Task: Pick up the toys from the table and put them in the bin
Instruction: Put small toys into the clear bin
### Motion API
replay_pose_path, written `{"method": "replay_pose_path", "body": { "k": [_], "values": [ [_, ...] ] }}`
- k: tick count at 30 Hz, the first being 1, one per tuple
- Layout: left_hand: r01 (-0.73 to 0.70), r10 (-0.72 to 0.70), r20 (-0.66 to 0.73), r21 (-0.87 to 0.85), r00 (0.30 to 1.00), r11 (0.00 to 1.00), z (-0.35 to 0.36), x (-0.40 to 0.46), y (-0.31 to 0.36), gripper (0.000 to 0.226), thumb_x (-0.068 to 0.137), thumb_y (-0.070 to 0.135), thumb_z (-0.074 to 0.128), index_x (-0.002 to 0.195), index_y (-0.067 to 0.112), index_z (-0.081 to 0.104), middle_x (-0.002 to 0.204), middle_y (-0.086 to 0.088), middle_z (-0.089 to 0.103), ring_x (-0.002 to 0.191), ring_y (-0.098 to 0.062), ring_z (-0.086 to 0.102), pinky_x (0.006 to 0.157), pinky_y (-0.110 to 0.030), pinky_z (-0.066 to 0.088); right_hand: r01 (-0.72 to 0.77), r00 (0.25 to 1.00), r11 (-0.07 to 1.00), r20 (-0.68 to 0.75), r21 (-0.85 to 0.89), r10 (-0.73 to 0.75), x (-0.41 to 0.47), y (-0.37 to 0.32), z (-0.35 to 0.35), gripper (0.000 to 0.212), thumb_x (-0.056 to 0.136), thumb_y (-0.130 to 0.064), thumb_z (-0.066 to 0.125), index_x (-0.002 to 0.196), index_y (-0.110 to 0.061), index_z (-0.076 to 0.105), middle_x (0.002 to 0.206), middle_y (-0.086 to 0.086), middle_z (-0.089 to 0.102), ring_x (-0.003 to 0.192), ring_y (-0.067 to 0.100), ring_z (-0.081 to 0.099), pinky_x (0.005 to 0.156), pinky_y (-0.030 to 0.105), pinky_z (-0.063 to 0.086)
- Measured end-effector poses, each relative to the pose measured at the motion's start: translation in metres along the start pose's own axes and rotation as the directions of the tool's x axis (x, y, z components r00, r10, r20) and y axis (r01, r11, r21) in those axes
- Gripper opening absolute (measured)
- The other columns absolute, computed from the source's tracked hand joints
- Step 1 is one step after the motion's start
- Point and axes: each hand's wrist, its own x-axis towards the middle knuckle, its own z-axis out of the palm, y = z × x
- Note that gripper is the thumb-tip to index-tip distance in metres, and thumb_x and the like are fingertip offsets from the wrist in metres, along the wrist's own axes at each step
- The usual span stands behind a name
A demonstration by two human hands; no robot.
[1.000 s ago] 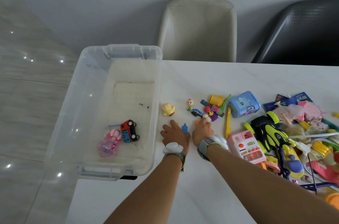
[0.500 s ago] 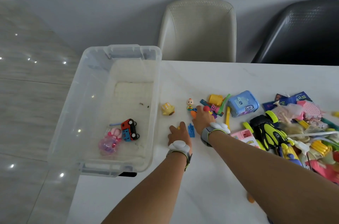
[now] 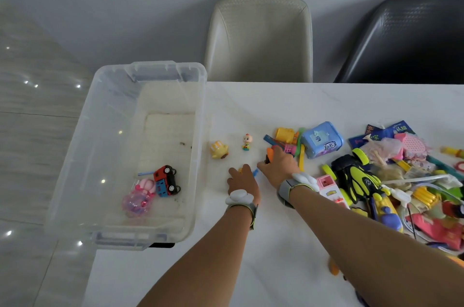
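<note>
Pinching orange toy (image 3: pixel 269 154) — right hand (image 3: pixel 278 168), smooth plastic

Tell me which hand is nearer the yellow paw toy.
Left. The left hand lies just below and right of the yellow paw toy; the right hand is farther right, by the toy pile.

beige chair (image 3: pixel 261 37), black chair (image 3: pixel 406 40)

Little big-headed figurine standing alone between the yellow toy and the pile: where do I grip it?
Pinch the figurine from above across its round head, the widest part. It stands upright on the table with clear space around it, so fingers probably fit on either side.
</note>
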Motion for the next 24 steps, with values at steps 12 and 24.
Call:
{"method": "replay_pose_path", "body": {
  "k": [12, 24],
  "values": [
    [-0.006, -0.082, -0.261, -0.319, 0.962, 0.948, -0.025, 0.021, 0.029, 0.047, 0.098, 0.021, 0.040, 0.143, 0.017, 0.027, 0.081, -0.005, 0.053, 0.073, -0.034, 0.059, 0.060, -0.034, 0.036, -0.191, 0.979, 0.977, -0.047, 0.094, 0.196, -0.005, 0.011, -0.010, 0.032, 0.079, -0.047, 0.062, 0.071, -0.019, 0.049, 0.070, 0.002, 0.057, 0.056, 0.019, 0.048, 0.051, 0.027, 0.032],
    [-0.151, 0.123, -0.250, -0.096, 0.960, 0.984, -0.052, 0.050, 0.037, 0.034, 0.092, 0.003, 0.043, 0.121, 0.021, 0.045, 0.128, -0.015, 0.030, 0.061, -0.035, 0.054, 0.057, -0.034, 0.040, 0.029, 0.983, 0.998, -0.182, 0.056, -0.019, -0.009, 0.027, -0.016, 0.026, 0.094, -0.042, 0.054, 0.105, -0.019, 0.046, 0.079, 0.004, 0.051, 0.068, 0.031, 0.049, 0.058, 0.033, 0.036]
  ]
}}
